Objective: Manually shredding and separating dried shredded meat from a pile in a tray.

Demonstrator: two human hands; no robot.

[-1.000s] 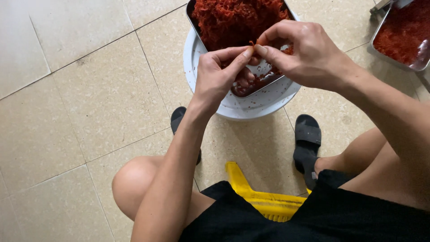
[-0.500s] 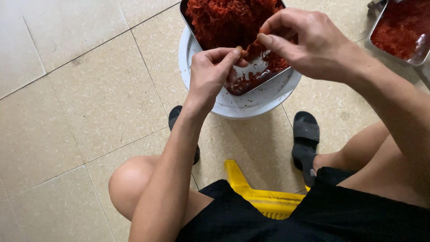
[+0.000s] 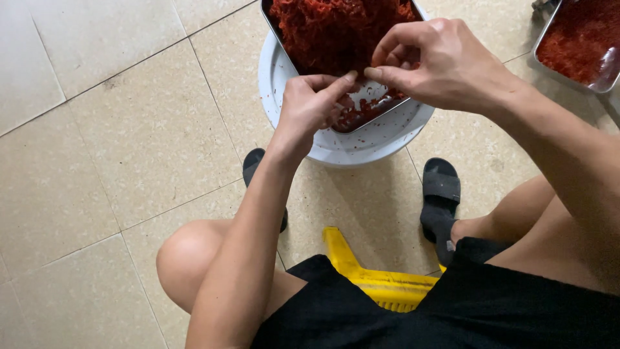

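Observation:
My left hand [image 3: 315, 103] and my right hand [image 3: 442, 61] meet fingertip to fingertip above the near corner of a metal tray [image 3: 373, 98]. Both pinch what looks like a small red piece, mostly hidden by the fingers. The tray is heaped with shredded dark red stuff [image 3: 336, 29], and its near corner is almost bare, with a few wet red bits. It rests on a round white base [image 3: 387, 141] on the tiled floor.
A second metal tray [image 3: 547, 64] of red stuff lies at the top right. My feet in black sandals [image 3: 442, 194] flank the white base. I sit on a yellow stool [image 3: 378, 284], knees apart, over beige floor tiles [image 3: 116, 142].
Both hands have lifted slightly off the tray's corner and stayed pinched together. The view has shifted, so the tray sits higher in the frame.

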